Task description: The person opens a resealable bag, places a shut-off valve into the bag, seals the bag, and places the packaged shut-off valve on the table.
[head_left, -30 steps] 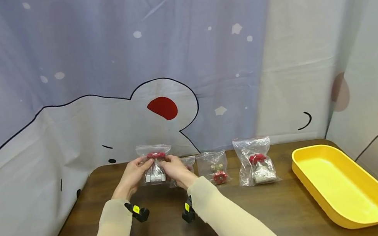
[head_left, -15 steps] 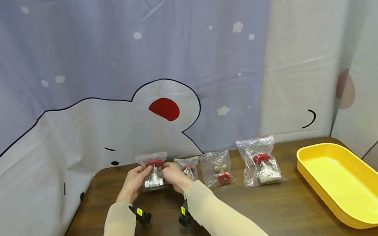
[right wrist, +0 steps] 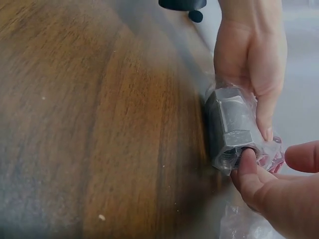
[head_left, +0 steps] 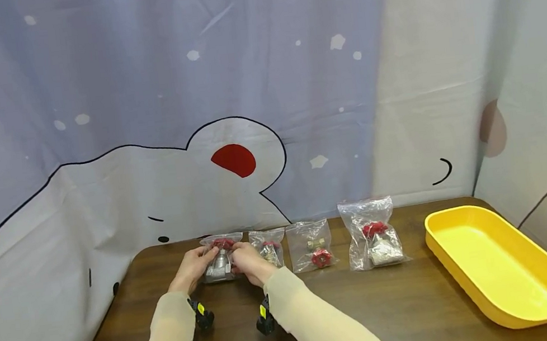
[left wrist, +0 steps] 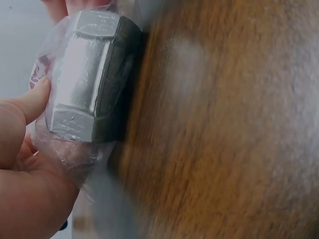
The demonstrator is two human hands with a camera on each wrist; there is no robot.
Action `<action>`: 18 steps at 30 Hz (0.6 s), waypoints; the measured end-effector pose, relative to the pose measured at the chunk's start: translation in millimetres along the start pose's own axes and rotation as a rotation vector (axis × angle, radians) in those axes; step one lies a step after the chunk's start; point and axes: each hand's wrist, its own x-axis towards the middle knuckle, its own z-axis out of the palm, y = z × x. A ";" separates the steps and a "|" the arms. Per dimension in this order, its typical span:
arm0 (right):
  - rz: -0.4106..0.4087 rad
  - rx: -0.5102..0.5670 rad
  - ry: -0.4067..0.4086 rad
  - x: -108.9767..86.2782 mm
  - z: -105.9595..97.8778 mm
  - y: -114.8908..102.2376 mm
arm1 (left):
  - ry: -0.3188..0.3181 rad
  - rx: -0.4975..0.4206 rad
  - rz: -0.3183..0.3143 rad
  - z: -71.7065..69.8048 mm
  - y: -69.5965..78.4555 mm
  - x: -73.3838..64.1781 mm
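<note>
A silver valve (head_left: 221, 267) with a red handwheel (head_left: 223, 243), inside a clear zip bag, is at the table's back left. My left hand (head_left: 191, 271) grips its left side, the thumb lying along the bag in the left wrist view, where the hexagonal metal body (left wrist: 82, 69) shows large and close over the wood. From the other side my right hand (head_left: 250, 261) holds the same bagged valve. In the right wrist view, a right fingertip presses at the body's threaded end opening (right wrist: 232, 155) through the plastic. The handwheel is partly covered by the bag and fingers.
To the right along the back edge lie a small bagged valve (head_left: 270, 252), a bagged brass valve with red wheel (head_left: 320, 256) and a larger bagged valve (head_left: 382, 249). A yellow tray (head_left: 515, 318) stands on the table (head_left: 411, 312) at right. A curtain (head_left: 326, 102) hangs behind.
Both hands have lowered the bagged valve toward the table, its bag top now lower against the curtain. The small bagged valve beside it shows more fully. The view has shifted slightly.
</note>
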 end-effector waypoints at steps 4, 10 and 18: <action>-0.002 0.023 -0.010 1.2 1.0 -0.6 | 0.012 -0.009 0.007 -2.6 -1.4 0.5; -0.010 0.008 -0.027 -4.3 -2.5 -4.7 | 0.011 0.002 -0.029 -4.8 -0.8 -0.3; -0.081 -0.197 -0.024 -17.8 -18.0 -19.0 | 0.007 0.147 -0.014 -17.9 12.6 -9.6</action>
